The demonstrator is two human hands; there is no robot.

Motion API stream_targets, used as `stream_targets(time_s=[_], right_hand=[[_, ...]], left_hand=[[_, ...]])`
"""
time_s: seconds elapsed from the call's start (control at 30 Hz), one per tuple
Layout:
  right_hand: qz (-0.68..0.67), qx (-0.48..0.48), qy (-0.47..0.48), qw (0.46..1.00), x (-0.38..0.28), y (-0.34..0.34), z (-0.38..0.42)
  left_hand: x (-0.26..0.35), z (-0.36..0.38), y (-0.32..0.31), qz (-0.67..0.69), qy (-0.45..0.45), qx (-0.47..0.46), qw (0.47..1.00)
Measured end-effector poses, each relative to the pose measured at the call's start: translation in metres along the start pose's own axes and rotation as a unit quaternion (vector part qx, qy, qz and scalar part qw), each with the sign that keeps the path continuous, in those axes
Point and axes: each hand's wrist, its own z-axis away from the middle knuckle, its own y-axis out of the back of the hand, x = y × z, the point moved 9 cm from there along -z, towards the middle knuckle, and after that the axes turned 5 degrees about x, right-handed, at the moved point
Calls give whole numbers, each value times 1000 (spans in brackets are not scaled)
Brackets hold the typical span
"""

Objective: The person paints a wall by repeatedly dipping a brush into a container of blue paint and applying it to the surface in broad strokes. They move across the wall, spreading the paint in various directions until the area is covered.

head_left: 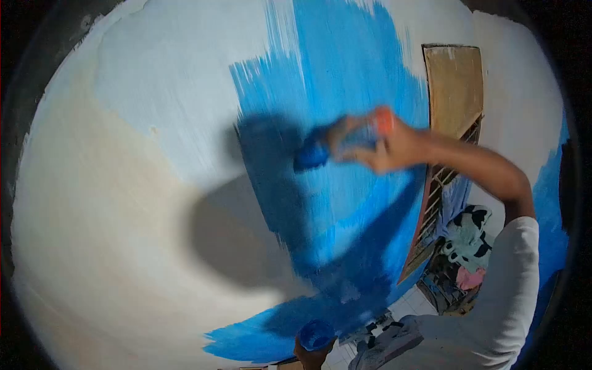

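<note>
My right hand point(398, 147) is raised in front of the wall, fingers wrapped round a paintbrush point(312, 154). The brush's bristles are dark with blue paint and overlap the blue patch point(345, 68) on the wall; an orange-red part shows near my fingers. Motion blurs the hand and brush a little. Low in the view, my left hand point(313, 358) grips a small cup point(316, 336) with blue paint inside. Fresh blue strokes end in ragged edges against the pale unpainted wall point(142, 203).
Right of the blue patch is a window opening with a brown panel point(455, 86) and a metal grille point(425, 228). Beneath it lie heaped cloths, one patterned point(468, 237) and one pink point(472, 277). Light floor tiles point(412, 305) show below. My shadow falls across the wall.
</note>
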Motion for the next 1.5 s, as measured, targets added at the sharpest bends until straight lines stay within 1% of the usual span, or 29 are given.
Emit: stream_targets(time_s=[0.07, 0.1, 0.13, 0.17, 0.23, 0.3, 0.37, 0.4, 0.43, 0.47, 0.53, 0.6, 0.63, 0.7, 0.77, 0.8, 0.83, 0.87, 0.9, 0.97, 1.1, 1.17, 1.23, 1.27, 1.3, 1.37, 1.4, 1.47, 1.5], right_hand=[[73, 97, -114, 986, 28, 63, -43], [162, 106, -58, 979, 26, 90, -66], [215, 150, -114, 958, 34, 122, -81], [305, 167, 57, 936, 38, 153, -94], [215, 269, 28, 938, 6, 190, -124], [354, 262, 129, 889, -17, 197, -129], [402, 146, 293, 855, -37, 161, -113], [484, 83, 290, 821, 17, 148, -94], [403, 47, 202, 891, 10, 127, -76], [403, 17, 290, 868, 3, 95, -52], [360, -72, 192, 910, 10, 43, 0], [216, -73, 246, 942, -22, 16, 37], [154, -114, 225, 955, -37, 9, 39], [39, -288, -30, 957, -19, 6, 22], [88, -171, 66, 979, -1, 41, -22], [44, -116, -27, 992, 6, 70, -52], [133, -42, 58, 989, 8, 98, -82], [123, 31, 65, 990, 17, 132, -110], [215, 106, 59, 969, 16, 166, -131], [130, 202, 56, 969, 16, 216, -168], [132, 275, 118, 945, -1, 236, -173], [328, 180, 133, 918, -22, 202, -158], [351, 124, 218, 902, 5, 162, -127], [331, 77, 242, 909, -9, 130, -102], [239, -37, 127, 962, -5, 100, -85], [200, -61, 294, 933, -19, 61, -34], [197, -61, 295, 933, -34, 55, -27], [22, -209, 54, 976, -31, 39, -33], [41, -143, 93, 985, -30, 54, -47]], left_hand=[[0, -3, -11, 36, 36, -3, 999], [3, -6, -15, 36, 27, 1, 999], [6, -7, -19, 35, 19, 4, 999], [9, -6, -23, 35, 16, 7, 999], [11, -3, -31, 35, 14, 11, 999], [14, 1, -40, 37, 15, 15, 999], [18, -1, -49, 40, 15, 20, 999], [21, -1, -51, 40, 15, 21, 999], [23, -4, -51, 36, 19, 19, 999], [27, -6, -52, 34, 18, 19, 999], [31, -7, -51, 30, 17, 18, 999], [35, -9, -51, 30, 17, 18, 999], [36, -11, -52, 32, 18, 20, 999], [39, -11, -53, 31, 20, 20, 999], [41, -10, -53, 29, 20, 20, 999], [44, -11, -54, 27, 19, 19, 999], [45, -12, -55, 28, 18, 20, 999], [46, -14, -55, 29, 18, 21, 999], [47, -14, -56, 28, 19, 22, 999], [57, -11, -58, 29, 22, 22, 999], [54, -20, -58, 25, 20, 32, 999], [57, -21, -58, 23, 21, 34, 999], [57, -23, -58, 21, 20, 36, 999], [58, -24, -57, 21, 18, 37, 999], [58, -23, -56, 19, 18, 37, 999], [59, -25, -55, 17, 16, 39, 999], [59, -25, -56, 17, 16, 40, 999], [61, -25, -56, 18, 17, 42, 999], [62, -26, -56, 19, 16, 43, 999]])
